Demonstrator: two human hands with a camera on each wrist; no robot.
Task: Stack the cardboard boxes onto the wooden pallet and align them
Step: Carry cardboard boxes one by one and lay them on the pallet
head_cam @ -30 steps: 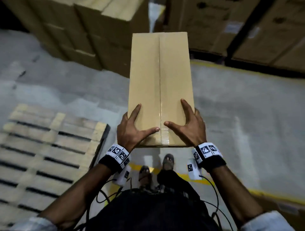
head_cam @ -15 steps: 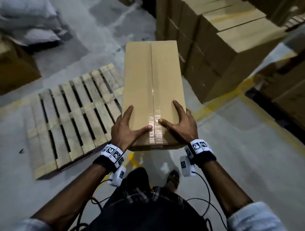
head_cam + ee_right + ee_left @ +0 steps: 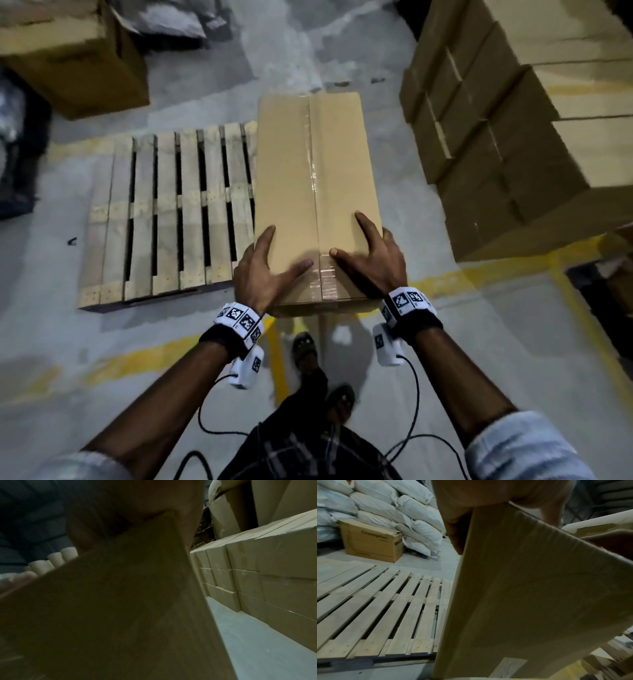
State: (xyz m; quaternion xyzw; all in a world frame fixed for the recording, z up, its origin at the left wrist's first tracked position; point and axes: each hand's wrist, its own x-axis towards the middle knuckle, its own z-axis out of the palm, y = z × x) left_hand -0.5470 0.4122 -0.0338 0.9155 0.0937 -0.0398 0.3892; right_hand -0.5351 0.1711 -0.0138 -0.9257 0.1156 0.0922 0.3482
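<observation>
Cardboard box [image 3: 310, 192], long and taped along its seam, hangs in the air in front of me, over the right edge of the wooden pallet [image 3: 164, 219], which lies bare on the floor. My left hand [image 3: 263, 270] and right hand [image 3: 371, 260] each clasp a near corner, thumbs on top, fingers wrapped down the sides. That grip sits all at one end, so I judge the far end could dip and slip. Set down from here, it may overhang the pallet's edge, skewed against the slats.

Bare pallet [image 3: 164, 219] left; box stack [image 3: 496, 137] right.
</observation>
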